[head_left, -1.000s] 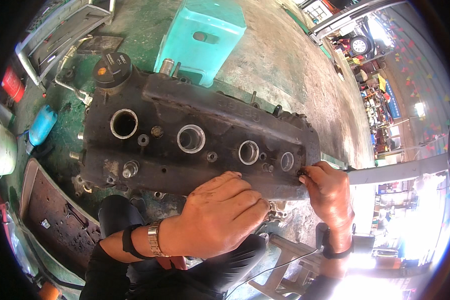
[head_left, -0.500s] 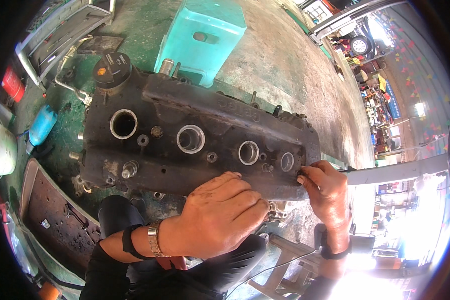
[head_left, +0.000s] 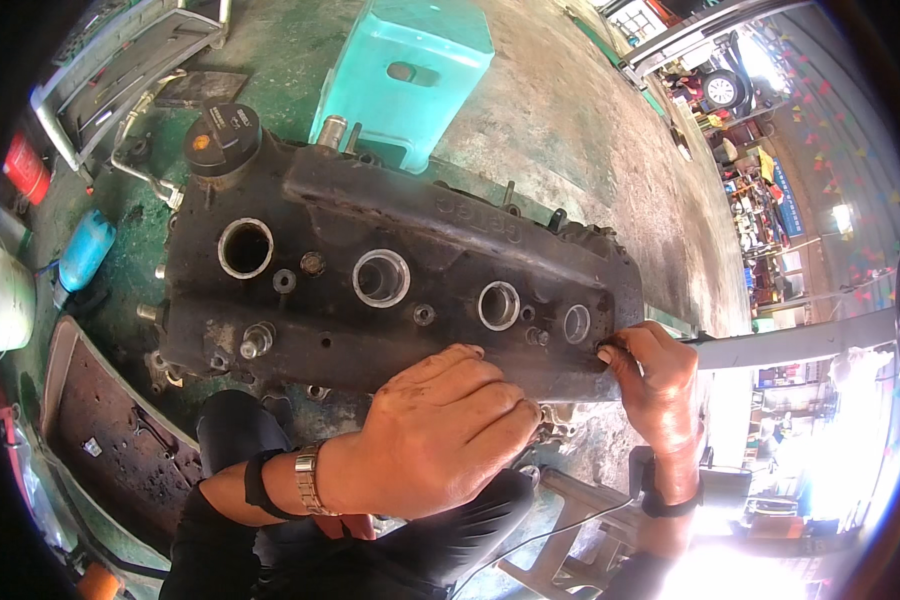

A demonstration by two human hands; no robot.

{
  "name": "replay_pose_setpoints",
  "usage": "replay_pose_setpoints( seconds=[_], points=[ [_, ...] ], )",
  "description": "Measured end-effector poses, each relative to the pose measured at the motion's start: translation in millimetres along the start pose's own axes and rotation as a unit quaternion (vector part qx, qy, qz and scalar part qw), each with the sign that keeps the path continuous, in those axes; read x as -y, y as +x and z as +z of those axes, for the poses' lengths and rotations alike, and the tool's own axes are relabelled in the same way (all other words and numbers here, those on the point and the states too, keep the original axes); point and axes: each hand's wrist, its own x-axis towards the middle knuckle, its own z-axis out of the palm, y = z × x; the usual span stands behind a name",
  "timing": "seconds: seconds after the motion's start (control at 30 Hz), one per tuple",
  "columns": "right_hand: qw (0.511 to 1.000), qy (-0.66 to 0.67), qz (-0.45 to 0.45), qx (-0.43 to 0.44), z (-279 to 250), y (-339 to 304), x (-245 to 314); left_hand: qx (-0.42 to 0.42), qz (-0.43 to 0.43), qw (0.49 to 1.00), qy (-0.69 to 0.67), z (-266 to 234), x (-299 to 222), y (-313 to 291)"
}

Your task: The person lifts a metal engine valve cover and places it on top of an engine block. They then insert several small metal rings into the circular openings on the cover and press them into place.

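Observation:
A dark, grimy engine valve cover lies across the middle, with several round metal-rimmed holes along it. A black oil filler cap sits on its far left end. My left hand lies over the cover's near edge, right of the middle, fingers curled under and pressed together; whatever they grip is hidden beneath the hand. At the cover's right end, beside the smallest-looking hole, my right hand pinches thumb and forefinger together at a small dark spot. What lies between those fingertips is too small to tell.
A turquoise plastic stool stands behind the cover. At the left are a rusty metal tray with bits in it, a blue bottle and a red cylinder. A grey stool is at the lower right, near a cable.
My right hand's pinching fingers have turned slightly and edged a little to the right at the cover's right end. My left hand stays where it was.

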Motion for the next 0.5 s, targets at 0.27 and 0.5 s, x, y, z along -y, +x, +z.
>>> replay_pose_setpoints(
  seconds=[0.27,0.5],
  points=[
    [0.999,-0.04,-0.01,-0.003,0.6,1.7,0.5,-0.002,0.0,1.0,-0.001,0.6,0.0,-0.4],
    [0.998,-0.064,-0.018,0.0,0.5,1.9,2.5,-0.009,0.004,1.0,-0.001,1.0,0.2,-0.5]
  ],
)
